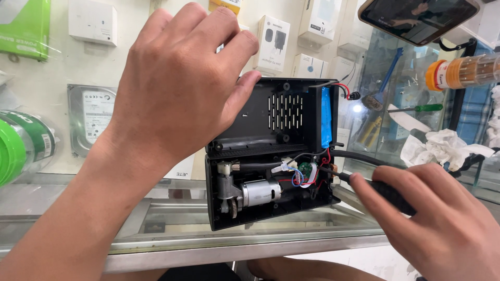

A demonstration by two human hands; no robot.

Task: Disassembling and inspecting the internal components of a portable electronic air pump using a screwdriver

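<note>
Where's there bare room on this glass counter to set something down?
Bare glass lies in front of the opened black case, along the metal counter edge, between the left hand and right hand. The right side is crowded with a crumpled tissue and screwdrivers.

Surface: glass-topped surface (172, 221) with a metal front edge, running beneath both grips.
Under the glass, left of the left grip: grey hard drive (91, 117), white boxes (92, 21), green packages (21, 143).
Above the left grip: white charger boxes (273, 41).
Above the right grip: phone (416, 15) angled at the top edge; orange-capped clear tube (461, 73).
Just above the right grip: crumpled white tissue (442, 148); green-handled screwdriver (416, 109).
</note>
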